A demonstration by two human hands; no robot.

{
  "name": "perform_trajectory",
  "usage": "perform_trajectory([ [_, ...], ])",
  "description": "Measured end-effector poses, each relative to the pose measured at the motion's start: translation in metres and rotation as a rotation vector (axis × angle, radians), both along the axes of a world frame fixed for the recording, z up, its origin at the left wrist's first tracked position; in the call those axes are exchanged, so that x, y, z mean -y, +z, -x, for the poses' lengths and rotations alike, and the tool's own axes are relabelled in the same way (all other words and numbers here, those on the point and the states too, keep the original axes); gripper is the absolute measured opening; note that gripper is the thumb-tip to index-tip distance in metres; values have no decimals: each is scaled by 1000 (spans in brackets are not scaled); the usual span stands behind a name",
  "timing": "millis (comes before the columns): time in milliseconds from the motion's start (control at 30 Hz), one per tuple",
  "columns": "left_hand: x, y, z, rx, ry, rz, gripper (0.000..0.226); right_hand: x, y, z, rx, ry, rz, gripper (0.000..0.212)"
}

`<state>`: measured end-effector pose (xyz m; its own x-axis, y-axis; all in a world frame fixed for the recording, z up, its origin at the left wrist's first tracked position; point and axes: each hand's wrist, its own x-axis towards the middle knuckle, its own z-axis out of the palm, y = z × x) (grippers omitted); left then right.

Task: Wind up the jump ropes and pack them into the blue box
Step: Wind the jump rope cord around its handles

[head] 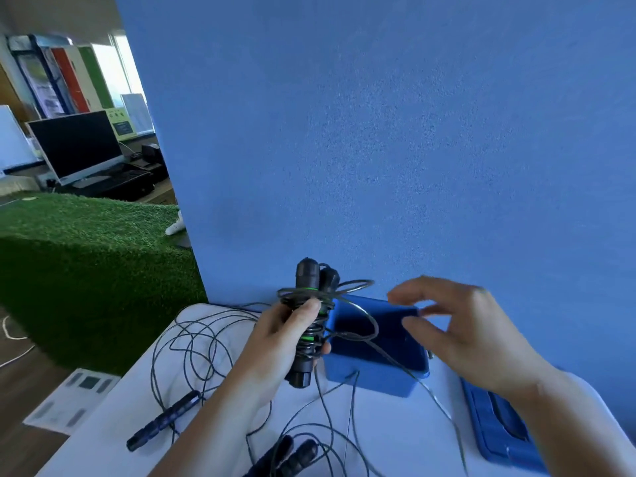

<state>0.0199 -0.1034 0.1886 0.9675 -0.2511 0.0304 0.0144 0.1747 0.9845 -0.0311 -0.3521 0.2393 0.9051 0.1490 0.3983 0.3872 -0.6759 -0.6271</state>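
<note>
My left hand point(275, 342) grips a pair of black jump-rope handles with green rings point(308, 280), held upright, with thin black cord wound around them. A loose loop of that cord point(361, 304) trails right over the open blue box point(375, 376). My right hand point(457, 325) hovers above the box's right side, fingers spread and blurred, holding nothing that I can see. More black cord point(192, 342) lies tangled on the white table point(113, 407). A dark blue handle point(165, 420) lies at the left, and two more dark handles point(292, 456) lie near the front edge.
A blue lid point(499, 428) lies on the table right of the box. A blue wall point(378, 132) stands right behind the table. To the left are a block covered in artificial grass point(86, 242) and a desk with a monitor point(75, 146).
</note>
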Motion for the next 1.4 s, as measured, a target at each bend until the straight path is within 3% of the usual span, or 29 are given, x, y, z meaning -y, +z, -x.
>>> perform_trajectory([
  [100, 8, 1, 1, 29, -40, -18, 47, -24, 3, -3, 51, 68, 208, 12],
  [233, 15, 4, 4, 84, -48, -22, 31, -45, -3, -15, -95, 128, 349, 31],
  [300, 16, 4, 4, 103, -56, -33, 28, -49, -3, -20, -90, 137, 475, 32],
  [400, 13, 5, 3, 85, -83, -5, 30, -53, -2, -20, 20, 116, 411, 36],
  [500, 8, 3, 3, 63, -100, 31, 40, -51, 3, -17, -7, 50, 37, 34],
  [600, 5, -6, 3, 26, -135, 34, 54, -49, 23, -14, -142, 127, -674, 28],
  [667, 5, -12, 3, -14, -157, 41, 64, -44, 35, -17, -161, 178, -1020, 24],
  [733, 5, -15, 3, -29, -146, 40, 65, -35, 40, -22, -150, 177, -1199, 25],
  [800, 5, -14, 0, -33, -85, 70, 63, -23, 40, -23, -138, 127, -1234, 35],
  [867, 4, -9, -4, -38, -22, 116, 62, -6, 33, -18, -123, -7, -1060, 45],
  [967, -2, -1, -10, -28, 26, 102, 53, 23, 14, -11, -194, -192, -309, 33],
  [1033, -3, 3, -11, -4, 32, 55, 49, 25, 7, -7, -367, -146, -42, 23],
  [1100, -1, 4, -12, 27, 21, 11, 48, 16, 7, -3, -475, -61, -66, 32],
  [1200, 6, 4, -11, 67, -31, -40, 44, -7, 7, -8, -446, 49, -154, 33],
  [1267, 11, 5, -8, 101, -72, -80, 42, -26, 6, -15, -325, 82, -4, 10],
  [1400, 17, 7, -2, 181, -80, -181, 23, -48, 4, -25, -136, 195, 201, 24],
])
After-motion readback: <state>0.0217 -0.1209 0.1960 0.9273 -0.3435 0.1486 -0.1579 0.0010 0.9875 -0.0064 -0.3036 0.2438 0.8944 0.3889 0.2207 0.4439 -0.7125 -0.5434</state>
